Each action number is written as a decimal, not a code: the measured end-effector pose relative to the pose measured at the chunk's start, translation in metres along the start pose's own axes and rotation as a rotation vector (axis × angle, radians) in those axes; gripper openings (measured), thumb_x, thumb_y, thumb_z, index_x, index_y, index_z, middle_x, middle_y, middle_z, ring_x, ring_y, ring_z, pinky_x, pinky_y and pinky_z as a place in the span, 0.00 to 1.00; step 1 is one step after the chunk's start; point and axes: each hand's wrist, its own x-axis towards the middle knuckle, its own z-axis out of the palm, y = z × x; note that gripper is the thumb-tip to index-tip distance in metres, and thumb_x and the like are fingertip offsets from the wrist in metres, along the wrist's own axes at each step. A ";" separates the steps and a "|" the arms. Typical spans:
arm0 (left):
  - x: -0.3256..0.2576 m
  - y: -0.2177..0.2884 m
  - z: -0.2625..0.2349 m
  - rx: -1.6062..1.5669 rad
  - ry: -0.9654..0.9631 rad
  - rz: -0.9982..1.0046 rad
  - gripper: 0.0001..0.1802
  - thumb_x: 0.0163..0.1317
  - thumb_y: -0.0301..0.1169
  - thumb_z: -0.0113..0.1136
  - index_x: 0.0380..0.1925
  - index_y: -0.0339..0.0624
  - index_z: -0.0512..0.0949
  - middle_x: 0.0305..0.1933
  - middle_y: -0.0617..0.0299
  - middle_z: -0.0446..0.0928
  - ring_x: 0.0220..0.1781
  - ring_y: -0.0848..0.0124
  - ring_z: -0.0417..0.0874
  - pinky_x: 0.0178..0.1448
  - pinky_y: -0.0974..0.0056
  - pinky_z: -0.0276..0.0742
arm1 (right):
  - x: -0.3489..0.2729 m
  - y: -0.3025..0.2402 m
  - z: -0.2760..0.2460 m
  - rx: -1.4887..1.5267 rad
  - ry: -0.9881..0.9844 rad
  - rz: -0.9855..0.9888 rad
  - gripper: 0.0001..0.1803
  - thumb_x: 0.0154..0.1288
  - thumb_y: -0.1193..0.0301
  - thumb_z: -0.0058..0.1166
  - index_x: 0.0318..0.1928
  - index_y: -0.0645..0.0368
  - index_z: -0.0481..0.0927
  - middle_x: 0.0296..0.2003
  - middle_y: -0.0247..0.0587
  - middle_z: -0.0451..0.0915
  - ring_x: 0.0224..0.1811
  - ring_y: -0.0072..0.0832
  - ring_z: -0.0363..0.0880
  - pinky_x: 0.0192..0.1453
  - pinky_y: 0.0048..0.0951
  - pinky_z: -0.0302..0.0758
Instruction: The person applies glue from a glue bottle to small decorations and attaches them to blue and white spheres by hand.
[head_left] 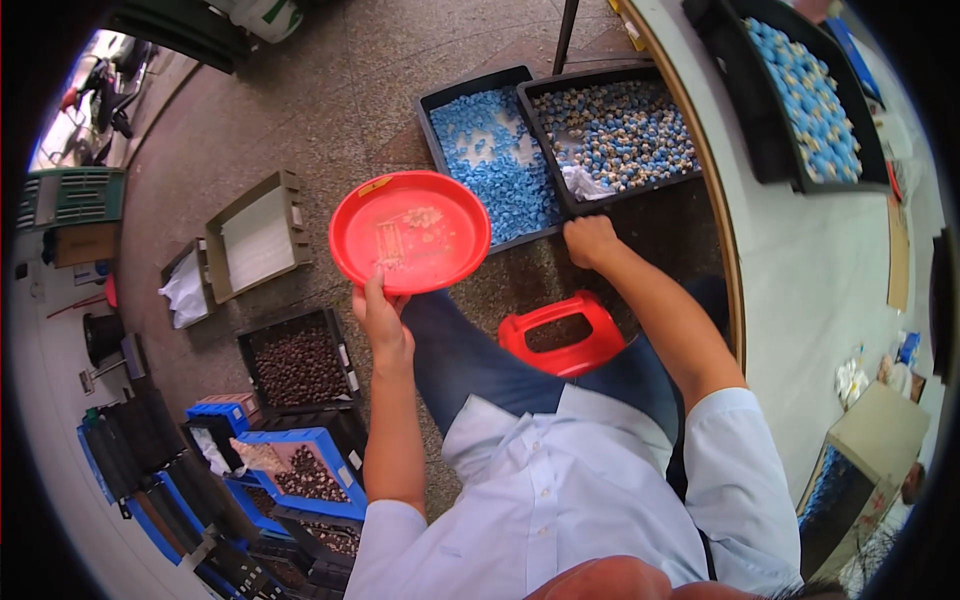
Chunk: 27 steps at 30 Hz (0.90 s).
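Observation:
In my left hand (381,320) is a shallow round red basin (360,240), gripped by its near rim with the thumb on the inner side. Some pale crumbs or stains show on its bottom. My right hand (590,242) is closed at the near corner of a dark crate (626,202) full of small blue, white and brown round pieces; its fingertips are hidden. Beside that stands another dark crate (432,135) of flat light-blue pieces, just beyond the basin. A red plastic stool (598,345) shows between my legs.
A white table (790,290) runs along the right, bearing a black crate (735,90) of blue pieces. To the left sit a beige tray (298,215) and a black crate (345,350) of dark round pieces. Stacked blue crates (345,470) stand at lower left.

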 end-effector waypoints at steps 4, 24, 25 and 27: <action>0.025 -0.039 0.002 -0.008 -0.005 0.012 0.19 0.70 0.31 0.56 0.58 0.39 0.73 0.53 0.57 0.80 0.47 0.71 0.86 0.45 0.67 0.86 | 0.039 0.041 0.058 0.196 -0.095 0.248 0.24 0.64 0.66 0.59 0.59 0.61 0.75 0.57 0.51 0.78 0.64 0.46 0.76 0.64 0.45 0.75; 0.049 -0.101 -0.008 0.005 0.061 0.046 0.23 0.68 0.26 0.55 0.63 0.33 0.69 0.61 0.54 0.77 0.61 0.66 0.78 0.70 0.59 0.69 | 0.129 0.007 0.147 0.350 0.174 0.416 0.11 0.65 0.71 0.54 0.44 0.63 0.73 0.37 0.55 0.85 0.39 0.52 0.88 0.46 0.50 0.84; 0.052 -0.099 -0.005 0.004 0.061 0.061 0.23 0.68 0.26 0.55 0.63 0.33 0.69 0.60 0.54 0.77 0.61 0.66 0.78 0.70 0.59 0.69 | 0.122 -0.010 0.153 0.347 0.156 0.394 0.11 0.65 0.70 0.55 0.43 0.63 0.73 0.36 0.54 0.85 0.38 0.51 0.88 0.45 0.49 0.84; 0.055 -0.098 0.001 0.001 0.066 0.062 0.22 0.69 0.25 0.54 0.62 0.33 0.70 0.60 0.54 0.77 0.61 0.66 0.78 0.70 0.59 0.70 | 0.109 -0.045 0.171 0.360 0.127 0.346 0.11 0.64 0.70 0.56 0.42 0.62 0.73 0.35 0.52 0.84 0.37 0.48 0.88 0.43 0.48 0.85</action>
